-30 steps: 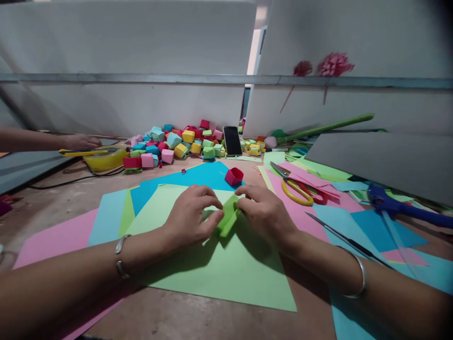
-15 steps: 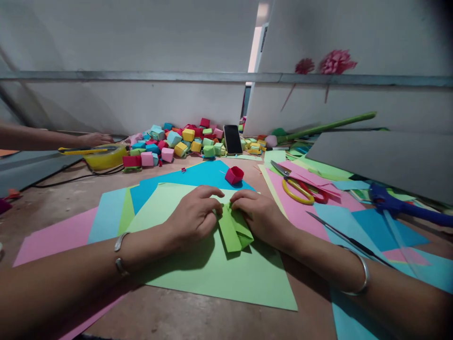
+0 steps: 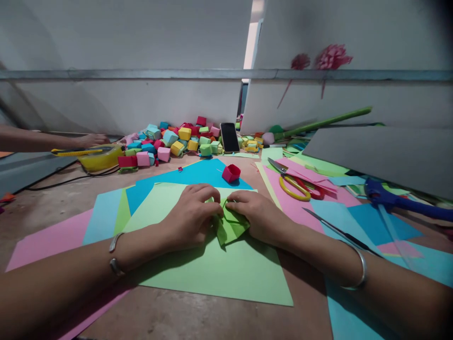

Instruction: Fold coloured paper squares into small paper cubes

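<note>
Between my two hands is a folded piece of bright green paper [image 3: 230, 229], partly covered by my fingers. My left hand [image 3: 193, 215] pinches its left side, fingers curled. On the upper right side of the paper, my right hand [image 3: 260, 215] grips with thumb and fingertips pressed together. Both hands rest over a large pale green sheet [image 3: 212, 278]. Just beyond them, a small open red paper box [image 3: 231, 173] sits on a blue sheet [image 3: 187, 174].
Small colored paper cubes [image 3: 170, 138] are heaped at the back beside a phone [image 3: 230, 137]. To the right lie scissors [image 3: 293, 186], a long pointed blade [image 3: 339, 231] and a blue glue gun [image 3: 389, 196]. At far left, another person's hand [image 3: 92, 140] is near a yellow bowl [image 3: 101, 159].
The green paper's long flap, which lay toward me, no longer lies flat; the paper looks shorter and more folded. My left fingers have closed over its left side. The view has shifted slightly.
</note>
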{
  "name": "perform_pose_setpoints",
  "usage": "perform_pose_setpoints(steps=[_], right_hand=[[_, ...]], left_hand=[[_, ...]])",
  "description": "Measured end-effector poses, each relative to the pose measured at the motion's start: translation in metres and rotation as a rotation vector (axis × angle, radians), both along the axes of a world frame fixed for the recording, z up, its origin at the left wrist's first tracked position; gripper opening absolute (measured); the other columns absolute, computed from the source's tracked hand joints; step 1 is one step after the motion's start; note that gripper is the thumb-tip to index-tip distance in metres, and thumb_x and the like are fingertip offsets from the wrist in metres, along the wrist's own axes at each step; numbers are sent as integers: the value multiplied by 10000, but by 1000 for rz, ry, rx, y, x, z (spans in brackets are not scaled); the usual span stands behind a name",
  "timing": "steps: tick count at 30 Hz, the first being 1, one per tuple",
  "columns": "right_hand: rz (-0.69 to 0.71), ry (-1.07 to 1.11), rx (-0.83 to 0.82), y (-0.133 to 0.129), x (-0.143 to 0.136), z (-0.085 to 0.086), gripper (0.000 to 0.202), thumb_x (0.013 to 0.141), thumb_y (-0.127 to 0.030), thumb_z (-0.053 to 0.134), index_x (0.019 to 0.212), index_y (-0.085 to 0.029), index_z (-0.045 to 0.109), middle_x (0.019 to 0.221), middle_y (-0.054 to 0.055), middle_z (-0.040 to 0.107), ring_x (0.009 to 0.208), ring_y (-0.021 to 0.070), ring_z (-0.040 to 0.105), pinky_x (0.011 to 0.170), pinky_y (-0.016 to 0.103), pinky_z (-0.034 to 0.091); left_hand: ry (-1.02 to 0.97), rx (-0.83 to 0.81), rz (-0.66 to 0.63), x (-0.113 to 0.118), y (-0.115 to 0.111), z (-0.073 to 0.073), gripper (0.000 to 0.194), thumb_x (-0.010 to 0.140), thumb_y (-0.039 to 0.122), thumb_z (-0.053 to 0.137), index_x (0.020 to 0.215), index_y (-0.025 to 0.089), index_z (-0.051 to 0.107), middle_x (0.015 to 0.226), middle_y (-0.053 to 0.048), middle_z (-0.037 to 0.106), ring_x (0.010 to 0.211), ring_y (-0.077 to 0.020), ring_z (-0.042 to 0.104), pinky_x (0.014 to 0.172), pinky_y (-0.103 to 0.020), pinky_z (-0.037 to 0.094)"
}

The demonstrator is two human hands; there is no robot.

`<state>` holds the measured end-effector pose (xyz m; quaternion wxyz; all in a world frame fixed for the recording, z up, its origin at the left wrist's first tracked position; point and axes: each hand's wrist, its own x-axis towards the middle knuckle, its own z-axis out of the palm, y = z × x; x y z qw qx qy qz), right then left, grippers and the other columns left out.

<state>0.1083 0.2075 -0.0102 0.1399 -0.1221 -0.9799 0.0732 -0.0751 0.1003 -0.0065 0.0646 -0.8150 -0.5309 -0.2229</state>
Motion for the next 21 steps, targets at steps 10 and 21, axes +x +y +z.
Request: perform_pose_setpoints(steps=[10,21], right_hand=[[-26,-157,218,-4,1,8,263,892,-80,475,1099,-93,637,1134,174,628,1071,284,562,855,400,448],[148,-212,302,-11,1,12,135,877,-86,530,804,-146,628,868,73,646,795,191,551,666,302,383]], left_hand=[[260,-270,36,0,-19,27,111,720,261,596,783,171,613,837,-61,616,819,-238,555,760,-399,398],[178,-162,4,0,-32,3,196,920,183,399,840,172,578,811,-62,618,742,-205,553,686,-351,439]])
